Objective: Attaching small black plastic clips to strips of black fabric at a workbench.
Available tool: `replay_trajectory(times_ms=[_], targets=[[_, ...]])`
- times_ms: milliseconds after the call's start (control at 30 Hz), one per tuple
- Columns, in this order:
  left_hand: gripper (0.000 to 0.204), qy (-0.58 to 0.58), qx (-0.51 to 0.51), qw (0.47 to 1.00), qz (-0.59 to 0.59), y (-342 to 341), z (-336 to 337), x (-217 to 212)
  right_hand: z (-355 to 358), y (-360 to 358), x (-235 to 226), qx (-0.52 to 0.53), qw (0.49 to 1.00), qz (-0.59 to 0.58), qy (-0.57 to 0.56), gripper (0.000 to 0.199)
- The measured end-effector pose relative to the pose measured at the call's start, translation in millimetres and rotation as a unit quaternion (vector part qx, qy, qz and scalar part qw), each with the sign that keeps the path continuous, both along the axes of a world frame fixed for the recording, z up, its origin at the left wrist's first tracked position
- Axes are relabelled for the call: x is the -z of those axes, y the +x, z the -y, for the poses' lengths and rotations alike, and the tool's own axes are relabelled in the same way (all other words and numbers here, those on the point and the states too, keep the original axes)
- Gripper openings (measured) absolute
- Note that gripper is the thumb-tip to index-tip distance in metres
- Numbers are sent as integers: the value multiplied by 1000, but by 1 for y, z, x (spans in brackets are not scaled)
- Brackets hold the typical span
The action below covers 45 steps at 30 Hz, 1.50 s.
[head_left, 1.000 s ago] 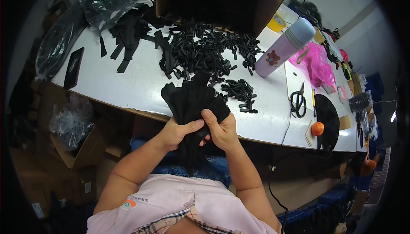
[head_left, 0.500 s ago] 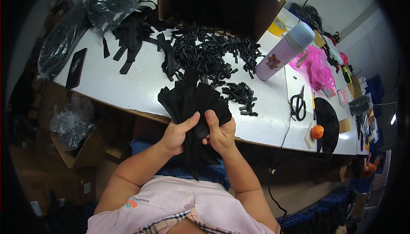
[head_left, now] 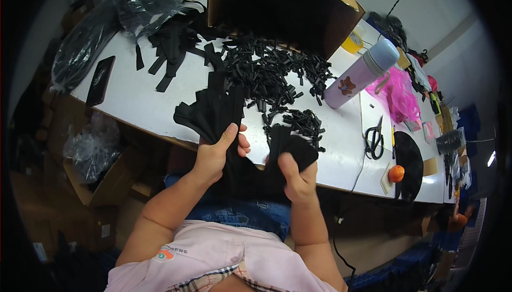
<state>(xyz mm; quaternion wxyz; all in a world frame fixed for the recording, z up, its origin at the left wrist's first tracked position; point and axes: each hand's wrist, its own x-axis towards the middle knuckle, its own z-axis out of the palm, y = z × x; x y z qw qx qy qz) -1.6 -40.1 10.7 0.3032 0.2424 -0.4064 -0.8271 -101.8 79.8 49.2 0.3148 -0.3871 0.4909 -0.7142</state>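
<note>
My left hand grips a fanned bundle of black fabric strips at the near edge of the white table. My right hand holds a second, smaller bunch of the same black strips, pulled apart to the right. The lower ends of both bunches hang down together over my lap. Just beyond my hands lies a heap of small black pieces, and more black strips lie at the back left.
A large open cardboard box stands at the back. A lilac flask, pink plastic, scissors and an orange ball sit to the right. A phone and plastic bags lie left. Boxes stand under the table.
The single bundle held by both hands together has been split; my right hand has moved right with one part and my left hand keeps the fanned part.
</note>
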Motion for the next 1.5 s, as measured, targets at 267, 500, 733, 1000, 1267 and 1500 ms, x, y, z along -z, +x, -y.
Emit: replay_trajectory(times_ms=[267,500,733,1000,1267,1500], targets=[[67,126,274,926,-226,3,-10,6,24,-1,-6,26,921,-378,-90,10],[57,-47,353,934,-33,5,1,9,34,-9,19,186,843,-501,-59,16],[23,-166,404,899,15,5,1,5,10,-25,18,123,983,-139,10,51],[27,-429,516,741,24,6,-9,17,13,-26,8,-258,945,106,169,37],[25,-412,408,814,6,24,2,15,-8,-29,-13,71,983,145,-85,18],[21,-9,134,985,-110,33,4,22,-24,-22,-36,-82,991,21,101,22]])
